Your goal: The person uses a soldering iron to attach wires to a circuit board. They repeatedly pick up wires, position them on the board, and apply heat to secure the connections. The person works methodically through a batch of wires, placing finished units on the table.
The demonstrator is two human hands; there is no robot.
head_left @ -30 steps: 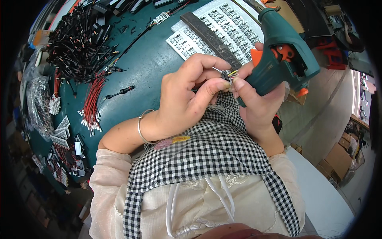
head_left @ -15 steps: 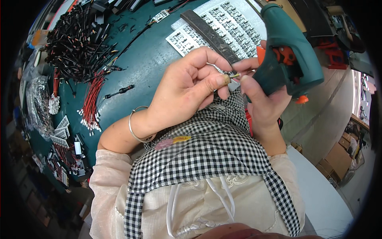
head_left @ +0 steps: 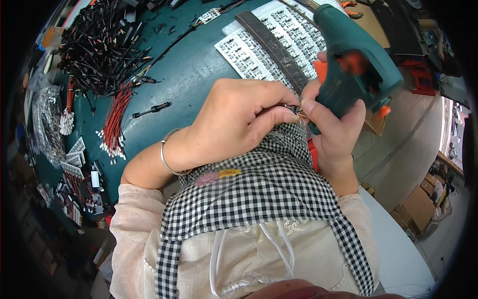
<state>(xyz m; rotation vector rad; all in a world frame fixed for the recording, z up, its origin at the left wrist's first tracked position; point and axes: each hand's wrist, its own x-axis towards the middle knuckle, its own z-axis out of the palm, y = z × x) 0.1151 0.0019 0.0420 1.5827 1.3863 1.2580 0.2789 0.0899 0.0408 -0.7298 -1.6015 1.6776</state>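
Note:
My left hand (head_left: 234, 122), with a bangle at its wrist, turns its back upward and pinches the end of a thin wired cable (head_left: 300, 113). At the same spot the thumb and finger of my right hand (head_left: 334, 130) meet the short wires. A green soldering gun (head_left: 332, 30) with an orange trigger also rests in my right hand, its handle against the palm and its barrel pointing away toward the far side. Fingers hide most of the cable. Just beyond my hands lies a panel of small white circuit boards (head_left: 239, 52) under a dark flat bar (head_left: 271, 44).
A big heap of black cables (head_left: 92, 55) covers the far left of the green table (head_left: 181, 74). Red wires with white plugs (head_left: 115, 122), a black connector lead (head_left: 151, 110) and a clear plastic bag (head_left: 47, 119) lie nearer. A small wired board (head_left: 209, 16) sits beyond.
My left hand has rolled over, back upward, and its fingertips have shifted right against those of my right hand. The soldering gun has moved slightly left and tilted.

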